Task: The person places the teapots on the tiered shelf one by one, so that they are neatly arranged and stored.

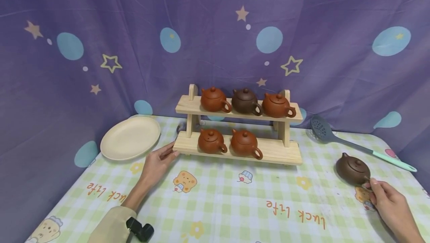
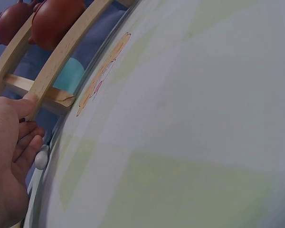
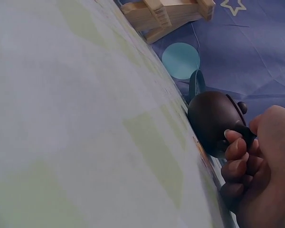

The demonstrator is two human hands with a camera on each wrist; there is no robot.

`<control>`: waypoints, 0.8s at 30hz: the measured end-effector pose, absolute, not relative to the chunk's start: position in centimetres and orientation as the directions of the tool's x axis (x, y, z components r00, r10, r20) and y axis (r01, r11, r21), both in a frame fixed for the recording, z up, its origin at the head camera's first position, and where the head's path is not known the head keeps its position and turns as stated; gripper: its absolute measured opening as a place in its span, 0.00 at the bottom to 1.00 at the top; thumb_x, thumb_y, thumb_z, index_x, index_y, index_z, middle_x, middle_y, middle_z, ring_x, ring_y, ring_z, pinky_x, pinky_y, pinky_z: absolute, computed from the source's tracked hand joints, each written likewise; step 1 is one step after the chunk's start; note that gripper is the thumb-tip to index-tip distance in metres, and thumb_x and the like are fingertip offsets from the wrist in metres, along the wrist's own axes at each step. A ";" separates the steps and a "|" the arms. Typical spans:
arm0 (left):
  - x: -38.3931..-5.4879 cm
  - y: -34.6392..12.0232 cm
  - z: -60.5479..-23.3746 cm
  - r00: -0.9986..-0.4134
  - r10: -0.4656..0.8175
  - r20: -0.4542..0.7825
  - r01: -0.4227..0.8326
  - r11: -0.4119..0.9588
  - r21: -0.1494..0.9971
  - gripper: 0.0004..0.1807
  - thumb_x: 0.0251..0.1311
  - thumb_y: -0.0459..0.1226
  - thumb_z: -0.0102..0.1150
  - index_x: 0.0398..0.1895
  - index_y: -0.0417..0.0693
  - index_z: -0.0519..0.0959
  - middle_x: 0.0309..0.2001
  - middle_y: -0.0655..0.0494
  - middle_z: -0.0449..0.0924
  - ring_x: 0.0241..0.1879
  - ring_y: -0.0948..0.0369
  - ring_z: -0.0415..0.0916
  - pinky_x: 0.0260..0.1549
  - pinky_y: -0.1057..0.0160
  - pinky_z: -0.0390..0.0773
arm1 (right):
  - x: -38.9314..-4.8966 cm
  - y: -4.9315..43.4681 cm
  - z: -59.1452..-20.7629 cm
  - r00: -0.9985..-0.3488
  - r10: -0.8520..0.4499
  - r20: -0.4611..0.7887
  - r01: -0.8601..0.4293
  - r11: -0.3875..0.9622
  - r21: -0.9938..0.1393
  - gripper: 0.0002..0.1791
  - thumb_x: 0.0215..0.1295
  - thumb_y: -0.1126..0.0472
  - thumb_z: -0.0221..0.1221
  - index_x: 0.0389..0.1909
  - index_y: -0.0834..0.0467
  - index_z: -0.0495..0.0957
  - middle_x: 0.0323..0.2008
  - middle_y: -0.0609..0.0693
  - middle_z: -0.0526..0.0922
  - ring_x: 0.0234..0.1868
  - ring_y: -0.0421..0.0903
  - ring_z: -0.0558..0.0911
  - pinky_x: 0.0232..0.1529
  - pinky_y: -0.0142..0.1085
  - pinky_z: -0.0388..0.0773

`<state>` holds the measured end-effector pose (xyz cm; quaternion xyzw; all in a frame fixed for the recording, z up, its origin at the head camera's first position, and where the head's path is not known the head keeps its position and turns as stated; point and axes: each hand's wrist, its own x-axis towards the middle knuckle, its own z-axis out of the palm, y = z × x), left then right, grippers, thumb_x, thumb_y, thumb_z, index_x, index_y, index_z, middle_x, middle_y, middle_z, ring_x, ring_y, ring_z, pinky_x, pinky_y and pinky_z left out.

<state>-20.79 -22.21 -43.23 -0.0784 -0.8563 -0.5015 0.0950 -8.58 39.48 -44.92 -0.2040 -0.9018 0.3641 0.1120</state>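
Observation:
At the right of the head view, my right hand [image 1: 389,200] pinches the handle of a dark brown teapot [image 1: 352,169], whose spout points away to the left. The right wrist view shows the fingers curled round that handle, with the teapot's body [image 3: 213,121] close over the cloth. My left hand [image 1: 157,162] grips the left end of the lower board of a two-tier wooden shelf [image 1: 277,153], thumb on top and fingers beneath. Three teapots stand on the upper board, the middle one dark brown [image 1: 245,101]. Two reddish-brown teapots, one of them [image 1: 244,143] near the middle, stand on the lower board.
An oval cream plate [image 1: 131,138] lies at the back left. A slotted skimmer [image 1: 336,138] with a mint handle lies at the back right. Behind the shelf's left end a dark rounded object [image 1: 181,127] partly shows. A purple curtain [image 1: 208,30] rises behind the checkered cloth.

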 end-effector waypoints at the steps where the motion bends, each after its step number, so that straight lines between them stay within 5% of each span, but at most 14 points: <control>1: -20.8 -22.2 -43.2 -0.970 0.039 0.241 0.229 0.485 0.844 0.30 0.73 0.46 0.64 0.72 0.41 0.73 0.61 0.41 0.81 0.57 0.48 0.82 0.56 0.58 0.82 | -8.6 39.5 -44.9 -0.893 0.446 0.058 0.281 0.655 -0.701 0.36 0.85 0.42 0.34 0.51 0.72 0.75 0.22 0.52 0.71 0.24 0.43 0.69 0.25 0.32 0.61; 10: -20.8 -22.3 -43.2 -0.969 0.040 0.243 0.230 0.489 0.841 0.30 0.73 0.47 0.63 0.72 0.41 0.73 0.61 0.41 0.81 0.57 0.48 0.82 0.56 0.59 0.82 | -8.7 39.4 -44.4 -0.887 0.461 0.004 0.334 0.649 -0.683 0.35 0.85 0.43 0.33 0.52 0.71 0.75 0.27 0.52 0.75 0.28 0.38 0.70 0.29 0.31 0.60; 17: -20.8 -22.3 -43.3 -0.971 0.041 0.237 0.226 0.488 0.843 0.31 0.73 0.47 0.63 0.72 0.41 0.73 0.62 0.42 0.80 0.58 0.48 0.81 0.57 0.59 0.81 | -8.7 39.5 -44.5 -0.887 0.462 0.024 0.314 0.639 -0.702 0.33 0.86 0.48 0.35 0.53 0.75 0.75 0.49 0.75 0.80 0.30 0.14 0.62 0.24 0.17 0.67; 24: -20.8 -22.2 -43.2 -0.971 0.039 0.235 0.224 0.488 0.843 0.30 0.73 0.46 0.64 0.72 0.41 0.73 0.62 0.42 0.81 0.58 0.48 0.81 0.56 0.59 0.82 | -8.6 39.7 -44.7 -0.891 0.450 0.060 0.270 0.631 -0.727 0.32 0.86 0.50 0.36 0.54 0.77 0.74 0.48 0.76 0.80 0.30 0.13 0.63 0.25 0.14 0.68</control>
